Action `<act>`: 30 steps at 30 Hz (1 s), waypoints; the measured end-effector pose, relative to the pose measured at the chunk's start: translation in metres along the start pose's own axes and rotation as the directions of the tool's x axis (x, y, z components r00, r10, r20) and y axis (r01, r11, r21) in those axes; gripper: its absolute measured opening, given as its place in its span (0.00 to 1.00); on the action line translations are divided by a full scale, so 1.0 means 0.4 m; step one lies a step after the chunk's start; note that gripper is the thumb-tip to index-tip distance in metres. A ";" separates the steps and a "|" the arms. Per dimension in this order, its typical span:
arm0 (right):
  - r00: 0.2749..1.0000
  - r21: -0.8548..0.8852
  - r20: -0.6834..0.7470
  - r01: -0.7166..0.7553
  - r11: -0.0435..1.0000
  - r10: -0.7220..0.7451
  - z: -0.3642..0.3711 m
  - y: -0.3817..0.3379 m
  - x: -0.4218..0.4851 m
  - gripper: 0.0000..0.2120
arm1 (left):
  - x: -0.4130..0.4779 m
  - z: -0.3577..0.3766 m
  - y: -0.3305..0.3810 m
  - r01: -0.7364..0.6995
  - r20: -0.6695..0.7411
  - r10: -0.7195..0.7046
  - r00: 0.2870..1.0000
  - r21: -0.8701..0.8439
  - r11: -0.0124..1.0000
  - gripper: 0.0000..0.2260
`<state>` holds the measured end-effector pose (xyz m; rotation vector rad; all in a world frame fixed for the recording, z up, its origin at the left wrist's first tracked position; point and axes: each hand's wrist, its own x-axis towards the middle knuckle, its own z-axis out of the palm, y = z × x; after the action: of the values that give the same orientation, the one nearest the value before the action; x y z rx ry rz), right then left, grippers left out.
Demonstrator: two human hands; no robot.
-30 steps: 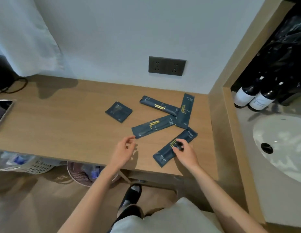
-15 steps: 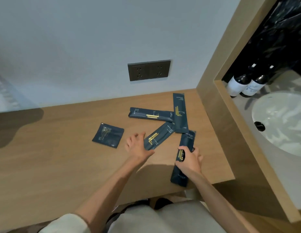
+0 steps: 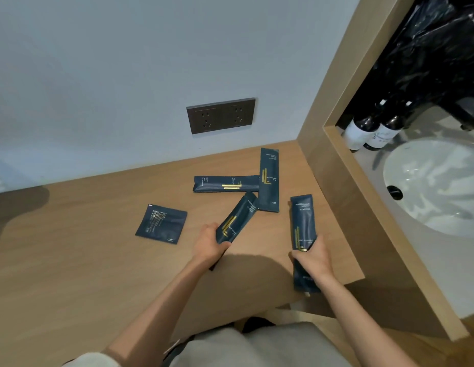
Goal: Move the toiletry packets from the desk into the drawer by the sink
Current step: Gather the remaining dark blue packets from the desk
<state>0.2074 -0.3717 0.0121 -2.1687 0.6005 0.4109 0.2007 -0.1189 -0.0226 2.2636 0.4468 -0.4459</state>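
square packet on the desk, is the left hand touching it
Apart. The head view shows bare desk between the square packet and the left hand, which grips a long packet instead.

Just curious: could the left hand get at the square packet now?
Probably yes: the square packet lies beside the left hand, bare desk between, but its fingers grip a long packet.

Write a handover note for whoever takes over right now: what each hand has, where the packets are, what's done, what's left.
Left hand grips the slanted packet; right hand grips the rightmost packet.
Lying on the desk: the crosswise packet, the farthest packet, the square packet.
Drawer not in view.
Done: two packets gripped.
Left: carry all five to the drawer.
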 end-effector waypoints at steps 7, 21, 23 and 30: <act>0.994 0.088 -0.011 0.114 0.990 -0.113 -0.024 -0.061 0.014 0.19 | -0.047 -0.088 -0.039 -0.065 -0.066 0.057 0.996 -0.129 0.989 0.08; 0.998 0.069 -0.061 0.003 0.998 0.001 0.129 -0.235 0.206 0.28 | -0.044 -0.247 -0.032 -0.044 -0.213 -0.019 0.977 -0.284 0.958 0.09; 0.995 0.004 -0.094 -0.016 1.000 0.016 0.155 -0.240 0.228 0.27 | -0.034 -0.260 -0.023 -0.055 -0.213 -0.012 0.977 -0.303 0.951 0.09; 0.994 -0.065 -0.106 -0.003 0.998 -0.004 0.181 -0.251 0.238 0.22 | -0.022 -0.266 -0.003 -0.084 -0.189 0.022 0.982 -0.323 0.943 0.10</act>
<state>0.3356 -0.2861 -0.0132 -2.2634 0.6532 0.3205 0.2111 -0.0401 0.0489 1.9903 0.5112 -0.1214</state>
